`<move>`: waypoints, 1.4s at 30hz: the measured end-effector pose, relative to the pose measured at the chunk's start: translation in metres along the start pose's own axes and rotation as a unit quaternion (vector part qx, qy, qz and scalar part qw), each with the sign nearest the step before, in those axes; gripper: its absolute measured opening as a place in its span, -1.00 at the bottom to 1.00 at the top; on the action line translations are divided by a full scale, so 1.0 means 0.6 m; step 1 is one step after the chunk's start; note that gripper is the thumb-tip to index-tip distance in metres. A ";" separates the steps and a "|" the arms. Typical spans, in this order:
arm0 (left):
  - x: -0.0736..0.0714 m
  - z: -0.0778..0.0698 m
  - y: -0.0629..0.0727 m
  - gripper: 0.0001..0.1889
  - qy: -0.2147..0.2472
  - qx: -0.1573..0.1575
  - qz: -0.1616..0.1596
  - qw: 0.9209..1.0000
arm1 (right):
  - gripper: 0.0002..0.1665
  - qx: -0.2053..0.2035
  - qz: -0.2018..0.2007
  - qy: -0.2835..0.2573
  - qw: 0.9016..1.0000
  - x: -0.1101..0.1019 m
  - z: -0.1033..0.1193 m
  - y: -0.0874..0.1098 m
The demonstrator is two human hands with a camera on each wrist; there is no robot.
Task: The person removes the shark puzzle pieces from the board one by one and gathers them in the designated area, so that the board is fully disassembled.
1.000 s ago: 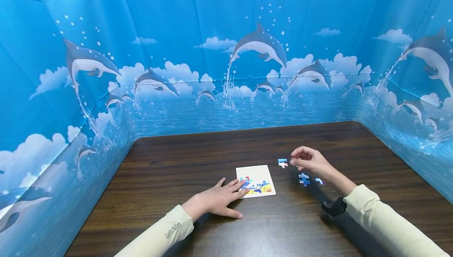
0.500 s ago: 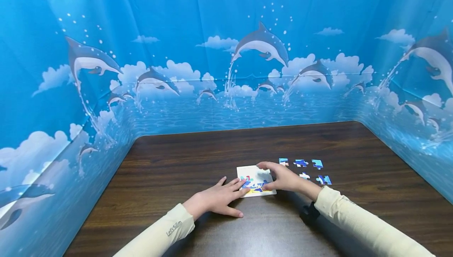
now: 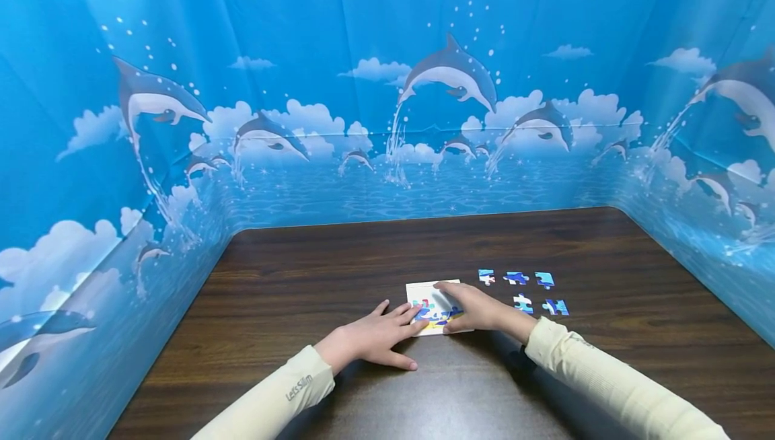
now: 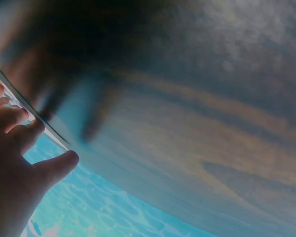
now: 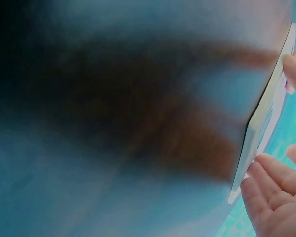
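A small white puzzle board (image 3: 419, 290) lies on the table, its near part filled with blue, red and yellow picture pieces. My left hand (image 3: 381, 336) lies flat, fingers spread, its fingertips resting on the board's left side and the thumb on the table. Over the right side curves my right hand (image 3: 475, 309), index fingertip toward the far edge and thumb near the front edge, with a wide gap between them. Nothing shows in that gap except the board. The right wrist view has fingers (image 5: 274, 185) touching the board's rim (image 5: 256, 126); what lies under the palm is hidden.
Right of the board several loose jigsaw pieces lie in two rows, among them a far-left piece (image 3: 486, 276), a far-right piece (image 3: 544, 280) and a near-right piece (image 3: 555, 307). A dolphin-print curtain (image 3: 387, 177) encloses the dark wooden table (image 3: 339, 272) on the back and sides.
My right hand has moved left from above the loose pieces to the board, uncovering those pieces. During the last half second it has shifted slightly further left. My left hand stays put.
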State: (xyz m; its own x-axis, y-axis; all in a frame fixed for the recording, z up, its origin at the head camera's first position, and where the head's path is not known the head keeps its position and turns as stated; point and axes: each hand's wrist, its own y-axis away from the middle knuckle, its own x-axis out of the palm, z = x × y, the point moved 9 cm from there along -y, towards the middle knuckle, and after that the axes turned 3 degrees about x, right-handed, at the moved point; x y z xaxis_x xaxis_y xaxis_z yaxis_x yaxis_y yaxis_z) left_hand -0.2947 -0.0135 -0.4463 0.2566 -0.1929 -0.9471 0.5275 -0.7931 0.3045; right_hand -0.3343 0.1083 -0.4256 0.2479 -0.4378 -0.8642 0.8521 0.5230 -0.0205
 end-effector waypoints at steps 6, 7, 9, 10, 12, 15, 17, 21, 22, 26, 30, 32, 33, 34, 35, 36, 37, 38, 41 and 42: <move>0.000 0.002 0.008 -0.18 -0.013 -0.003 0.000 1.000 | -0.07 0.001 0.005 0.008 1.000 0.002 0.002 -0.003; -0.001 0.002 0.011 -0.18 -0.014 -0.003 0.000 1.000 | -0.08 -0.001 0.004 0.008 1.000 0.001 0.003 -0.003; -0.001 -0.001 0.015 -0.19 -0.020 0.001 -0.002 1.000 | -0.08 -0.006 0.002 0.010 1.000 0.000 0.004 -0.002; -0.002 -0.003 0.017 -0.19 -0.023 0.004 -0.002 1.000 | -0.08 -0.009 0.001 0.011 1.000 -0.001 0.005 -0.002; -0.003 -0.008 0.020 -0.20 -0.032 0.011 -0.004 0.999 | -0.10 -0.014 -0.002 0.006 1.000 -0.002 0.006 -0.002; -0.001 -0.014 0.024 -0.20 -0.048 0.022 -0.007 0.999 | -0.12 -0.020 -0.010 -0.003 1.000 -0.006 0.009 -0.003; 0.000 -0.019 0.025 -0.20 -0.056 0.030 -0.008 0.998 | -0.14 -0.021 -0.017 -0.012 1.000 -0.009 0.010 -0.004; 0.003 -0.026 0.029 -0.21 -0.064 0.041 -0.009 0.997 | -0.19 -0.014 -0.035 -0.040 0.999 -0.016 0.013 -0.008; 0.003 -0.028 0.029 -0.21 -0.065 0.043 -0.009 0.997 | -0.21 -0.014 -0.041 -0.046 0.998 -0.017 0.014 -0.009; 0.004 -0.032 0.031 -0.22 -0.067 0.047 -0.011 0.997 | -0.26 -0.029 -0.073 -0.066 0.995 -0.025 0.024 -0.014; 0.005 -0.035 0.033 -0.23 -0.073 0.052 -0.014 0.996 | -0.24 -0.059 -0.125 -0.082 0.987 -0.036 0.036 -0.014; 0.005 -0.037 0.033 -0.23 -0.081 0.053 -0.018 0.995 | -0.22 -0.078 -0.157 -0.087 0.981 -0.043 0.043 -0.011; 0.005 -0.038 0.033 -0.23 -0.085 0.053 -0.019 0.995 | -0.21 -0.087 -0.172 -0.090 0.977 -0.046 0.045 -0.010; 0.005 -0.038 0.034 -0.23 -0.088 0.053 -0.021 0.994 | -0.21 -0.095 -0.185 -0.092 0.974 -0.049 0.048 -0.009; 0.005 -0.039 0.034 -0.23 -0.094 0.052 -0.023 0.994 | -0.20 -0.102 -0.196 -0.094 0.971 -0.051 0.050 -0.008; 0.005 -0.039 0.034 -0.23 -0.095 0.052 -0.024 0.994 | -0.19 -0.107 -0.205 -0.095 0.968 -0.053 0.052 -0.008; 0.005 -0.039 0.034 -0.24 -0.096 0.051 -0.025 0.994 | -0.18 -0.111 -0.211 -0.098 0.966 -0.053 0.053 -0.008; 0.005 -0.038 0.034 -0.24 -0.096 0.050 -0.025 0.994 | -0.17 -0.112 -0.214 -0.100 0.965 -0.054 0.054 -0.009; 0.005 -0.038 0.036 -0.23 -0.095 0.046 -0.023 0.994 | -0.16 -0.099 -0.204 -0.103 0.968 -0.048 0.055 -0.015; 0.005 -0.037 0.037 -0.23 -0.094 0.044 -0.022 0.994 | -0.16 -0.087 -0.193 -0.101 0.972 -0.044 0.054 -0.018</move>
State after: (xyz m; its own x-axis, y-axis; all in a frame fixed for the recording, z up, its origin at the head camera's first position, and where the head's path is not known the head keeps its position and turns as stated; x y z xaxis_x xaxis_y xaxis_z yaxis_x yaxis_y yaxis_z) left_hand -0.2641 -0.0187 -0.4401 0.0749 -0.2545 -0.9642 0.4590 -0.8496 0.2599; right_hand -0.3354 0.0906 -0.3863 0.0251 -0.7517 -0.6590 0.8135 0.3985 -0.4236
